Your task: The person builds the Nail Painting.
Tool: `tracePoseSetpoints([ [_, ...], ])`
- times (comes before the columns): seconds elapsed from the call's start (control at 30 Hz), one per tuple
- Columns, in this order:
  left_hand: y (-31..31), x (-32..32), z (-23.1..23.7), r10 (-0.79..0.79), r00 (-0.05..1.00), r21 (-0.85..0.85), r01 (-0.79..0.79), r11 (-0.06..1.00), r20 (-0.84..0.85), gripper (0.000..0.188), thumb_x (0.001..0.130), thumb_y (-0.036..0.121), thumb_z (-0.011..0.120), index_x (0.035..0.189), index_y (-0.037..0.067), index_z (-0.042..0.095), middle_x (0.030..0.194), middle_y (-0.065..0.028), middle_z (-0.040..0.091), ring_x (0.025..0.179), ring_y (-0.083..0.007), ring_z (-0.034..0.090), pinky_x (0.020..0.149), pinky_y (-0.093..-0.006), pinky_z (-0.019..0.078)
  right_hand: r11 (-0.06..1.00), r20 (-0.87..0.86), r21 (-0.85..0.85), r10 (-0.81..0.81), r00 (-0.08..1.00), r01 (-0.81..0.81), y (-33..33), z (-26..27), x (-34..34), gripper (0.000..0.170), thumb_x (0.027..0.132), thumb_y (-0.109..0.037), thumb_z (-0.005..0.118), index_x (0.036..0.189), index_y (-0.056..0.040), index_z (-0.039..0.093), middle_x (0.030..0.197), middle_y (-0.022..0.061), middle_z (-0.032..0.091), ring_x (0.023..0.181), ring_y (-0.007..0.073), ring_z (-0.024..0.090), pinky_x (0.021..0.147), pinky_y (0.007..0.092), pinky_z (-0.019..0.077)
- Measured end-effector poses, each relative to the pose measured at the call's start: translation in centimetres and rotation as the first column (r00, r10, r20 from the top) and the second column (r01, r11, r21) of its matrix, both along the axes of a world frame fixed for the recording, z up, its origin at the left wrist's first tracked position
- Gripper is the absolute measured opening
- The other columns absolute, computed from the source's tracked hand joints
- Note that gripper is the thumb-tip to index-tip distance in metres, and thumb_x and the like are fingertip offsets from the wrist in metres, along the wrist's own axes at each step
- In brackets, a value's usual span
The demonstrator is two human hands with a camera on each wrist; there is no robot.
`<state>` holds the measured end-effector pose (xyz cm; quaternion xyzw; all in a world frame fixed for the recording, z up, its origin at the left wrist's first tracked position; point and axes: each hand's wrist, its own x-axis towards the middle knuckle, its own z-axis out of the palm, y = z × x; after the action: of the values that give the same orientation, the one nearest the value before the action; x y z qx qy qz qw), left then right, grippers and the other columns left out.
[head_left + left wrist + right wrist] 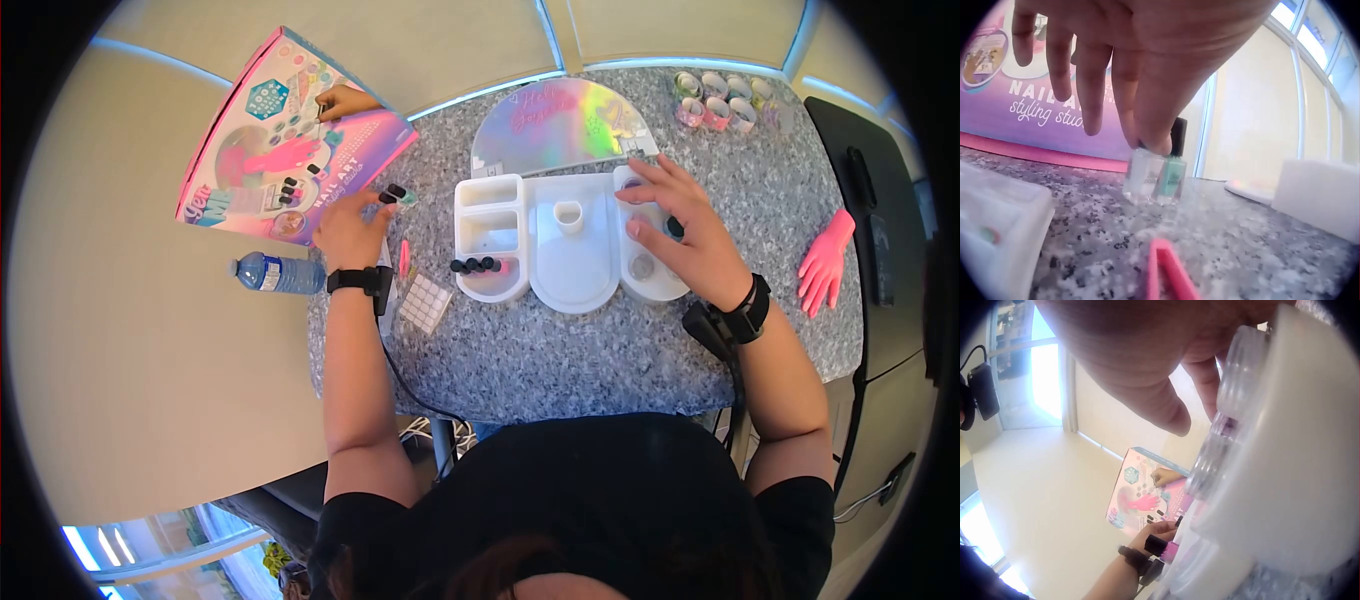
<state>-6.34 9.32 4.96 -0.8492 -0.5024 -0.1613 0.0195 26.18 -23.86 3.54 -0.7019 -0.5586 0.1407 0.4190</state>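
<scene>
My left hand (352,235) pinches the black cap of a clear nail polish bottle (1141,178) between thumb and index finger. Close beside it stands a mint green nail polish bottle (1173,179) with a black cap; both are at the counter surface. The other left fingers hang loose. Over the right compartment of the white organizer (575,265), my right hand (690,230) hovers with fingers spread. Small clear jars (1241,375) sit in that compartment, right by the right fingers. Several black-capped polish bottles (476,265) lie in the organizer's left part.
A nail art box (300,140) stands back left, near a water bottle (280,273). Pink tweezers (404,258) and a white gridded sheet (426,304) lie close to the left wrist. Behind the organizer is a holographic board (565,125). Small rolls (715,115) and a pink model hand (826,262) are at right.
</scene>
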Motion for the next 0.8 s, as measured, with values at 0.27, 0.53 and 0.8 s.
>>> tracePoseSetpoints([
  [0.27, -3.9, -0.4, 0.8, 0.007, 1.000, 0.123, -0.005, 0.992, -0.018, 0.026, 0.084, 0.028, 0.085, 0.108, 0.022, 0.076, 0.120, -0.0029, 0.076, 0.127, -0.0295, 0.064, 0.110, -0.0573, 0.0352, 1.000, -0.012, 0.020, 0.005, 1.000, -0.004, 0.1, -0.1, 0.1, 0.035, 0.097, -0.022, 0.077, 0.132, -0.0149, 0.076, 0.162, 0.0167, 0.056, 0.161, 0.0444, 0.032, 0.130, 0.0564, 0.0268],
  [0.53, -11.9, 1.1, 6.5, -0.417, 0.800, -0.011, 0.467, 0.884, 0.432, 0.021, 0.083, 0.011, 0.077, 0.101, 0.004, 0.069, 0.134, -0.0132, 0.074, 0.135, -0.0386, 0.060, 0.116, -0.0545, 0.0393, 1.000, -0.002, 0.027, 0.011, 1.000, -0.011, 0.2, -0.5, 0.3, 0.036, 0.097, -0.021, 0.078, 0.132, -0.0149, 0.075, 0.162, 0.0162, 0.057, 0.161, 0.0437, 0.033, 0.130, 0.0559, 0.0269],
  [0.8, -17.3, 3.9, 5.2, -0.513, 0.846, 0.061, 0.510, 0.858, 0.145, 0.026, 0.079, 0.025, 0.082, 0.101, 0.016, 0.073, 0.143, -0.0074, 0.068, 0.149, -0.0360, 0.048, 0.121, -0.0600, 0.0201, 1.000, 0.006, 0.030, 0.006, 1.000, -0.007, 0.2, -0.3, 0.2, 0.035, 0.097, -0.022, 0.078, 0.132, -0.0143, 0.075, 0.162, 0.0165, 0.056, 0.161, 0.0433, 0.033, 0.130, 0.0554, 0.0275],
])
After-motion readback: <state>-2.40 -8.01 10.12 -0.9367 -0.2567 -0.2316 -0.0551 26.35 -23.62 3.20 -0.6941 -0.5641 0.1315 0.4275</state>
